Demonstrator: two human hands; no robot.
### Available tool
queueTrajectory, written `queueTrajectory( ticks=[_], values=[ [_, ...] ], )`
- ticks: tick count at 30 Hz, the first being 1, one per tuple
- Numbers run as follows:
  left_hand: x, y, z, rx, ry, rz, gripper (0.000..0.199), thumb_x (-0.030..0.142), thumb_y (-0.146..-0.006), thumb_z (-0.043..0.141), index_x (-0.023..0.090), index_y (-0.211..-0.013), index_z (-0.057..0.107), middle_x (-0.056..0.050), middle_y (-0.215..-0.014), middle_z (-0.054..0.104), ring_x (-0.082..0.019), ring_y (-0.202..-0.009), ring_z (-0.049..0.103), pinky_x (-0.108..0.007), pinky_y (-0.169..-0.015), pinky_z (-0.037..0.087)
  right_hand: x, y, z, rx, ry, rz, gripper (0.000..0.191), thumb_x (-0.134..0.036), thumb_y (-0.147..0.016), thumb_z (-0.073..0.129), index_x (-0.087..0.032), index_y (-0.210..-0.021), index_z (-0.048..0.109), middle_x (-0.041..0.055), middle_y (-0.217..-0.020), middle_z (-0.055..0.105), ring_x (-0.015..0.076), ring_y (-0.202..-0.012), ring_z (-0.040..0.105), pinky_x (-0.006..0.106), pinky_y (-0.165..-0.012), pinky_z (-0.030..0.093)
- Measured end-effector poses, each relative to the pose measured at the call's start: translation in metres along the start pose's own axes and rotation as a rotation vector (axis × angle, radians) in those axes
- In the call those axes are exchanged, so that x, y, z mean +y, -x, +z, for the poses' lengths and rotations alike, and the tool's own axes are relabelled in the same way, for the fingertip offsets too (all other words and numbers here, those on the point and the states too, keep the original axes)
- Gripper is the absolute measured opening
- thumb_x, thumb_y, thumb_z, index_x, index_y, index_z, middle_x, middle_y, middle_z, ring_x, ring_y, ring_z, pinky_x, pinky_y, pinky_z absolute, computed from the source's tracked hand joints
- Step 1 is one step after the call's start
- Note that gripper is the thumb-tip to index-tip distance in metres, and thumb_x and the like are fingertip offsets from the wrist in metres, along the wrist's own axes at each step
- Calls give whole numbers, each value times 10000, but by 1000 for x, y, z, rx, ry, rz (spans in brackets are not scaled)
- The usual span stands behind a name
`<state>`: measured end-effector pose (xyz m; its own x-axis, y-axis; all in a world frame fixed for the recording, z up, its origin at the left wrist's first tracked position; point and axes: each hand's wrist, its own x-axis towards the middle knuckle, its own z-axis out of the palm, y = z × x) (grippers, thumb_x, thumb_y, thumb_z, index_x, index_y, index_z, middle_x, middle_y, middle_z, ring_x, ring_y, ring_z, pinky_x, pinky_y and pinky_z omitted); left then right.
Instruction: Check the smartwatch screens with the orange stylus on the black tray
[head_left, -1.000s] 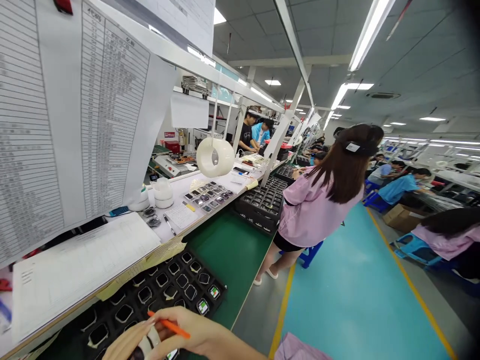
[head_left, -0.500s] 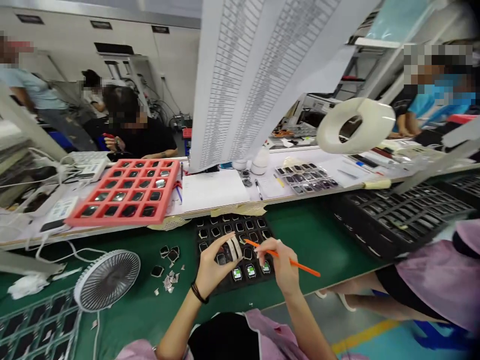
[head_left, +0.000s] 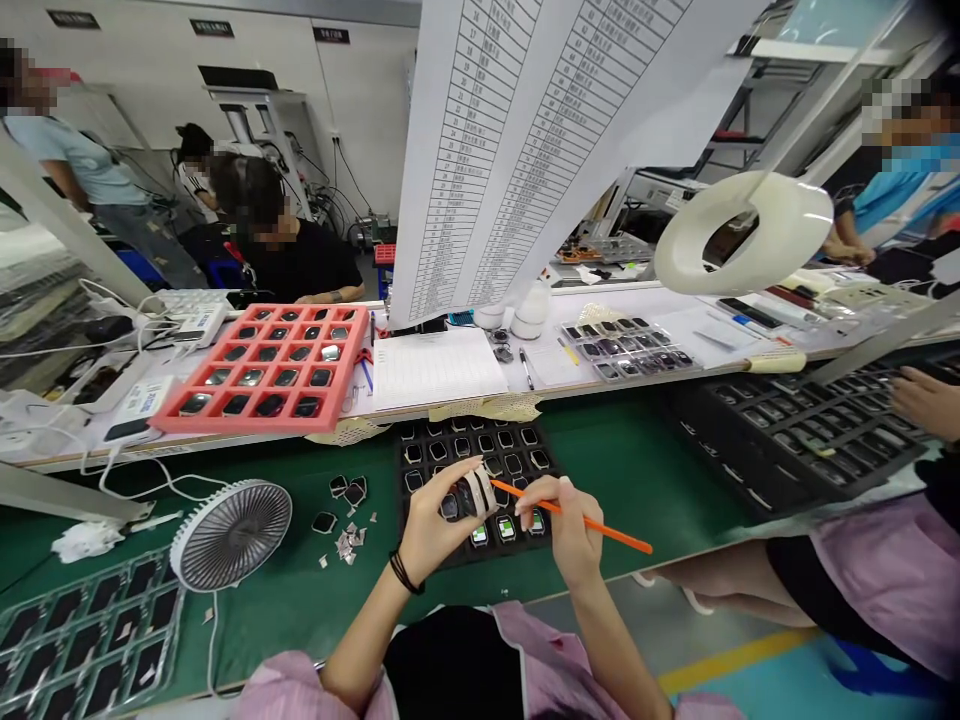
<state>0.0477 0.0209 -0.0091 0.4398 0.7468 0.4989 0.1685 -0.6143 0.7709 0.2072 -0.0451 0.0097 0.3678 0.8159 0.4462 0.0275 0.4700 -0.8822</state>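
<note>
Above a black foam tray of watch parts, my left hand is closed around a small watch part with a pale edge, held between thumb and fingers. My right hand pinches an orange stick tool, whose left tip is at the edge of the part. Whether the tip touches it, I cannot tell. Below the hands, several watch faces in the tray's front row show lit screens. My left hand hides some of the tray's slots.
A small fan, loose watch parts and scraps lie left of the tray. A red tray sits on the shelf. Hanging sheets and a tape roll are ahead. At right, a person's hand is over black trays.
The view has shifted slightly. My left hand has turned the watch part a little, and the orange tool's tip stays beside it. Another person's hand has appeared over the black trays at right.
</note>
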Motion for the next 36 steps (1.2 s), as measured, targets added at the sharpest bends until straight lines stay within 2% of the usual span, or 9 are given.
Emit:
queueTrajectory(
  ticks=[14,19,29,36],
  values=[
    [1,3,1,-5,4,46,493,112,-751,660,211,-1224,561,-103,-1238,634,-250,-1140,605,-416,-976,507,-5,3,3,14,52,-22,501,-321,-974,356,-178,-651,712,33,-496,604,135,-443,543,272,-420,424],
    [1,3,1,-19,14,31,511,101,-741,661,212,-1229,556,-107,-1241,631,-256,-1146,599,-430,-981,503,-3,4,1,51,65,-15,514,-327,-975,349,-178,-636,707,35,-515,605,133,-444,535,270,-414,405],
    [2,3,1,-10,1,43,492,97,-747,646,205,-1220,564,-108,-1240,633,-252,-1143,603,-427,-976,510,-5,5,4,47,79,-26,490,-312,-967,368,-178,-643,710,37,-518,605,131,-441,531,269,-409,408],
    [4,3,-1,5,-8,34,489,125,-739,675,207,-1210,576,-95,-1220,648,-252,-1122,618,-411,-966,522,-7,3,7,18,141,-94,485,-291,-969,357,-183,-648,703,24,-481,563,134,-443,508,272,-416,385]
  ],
)
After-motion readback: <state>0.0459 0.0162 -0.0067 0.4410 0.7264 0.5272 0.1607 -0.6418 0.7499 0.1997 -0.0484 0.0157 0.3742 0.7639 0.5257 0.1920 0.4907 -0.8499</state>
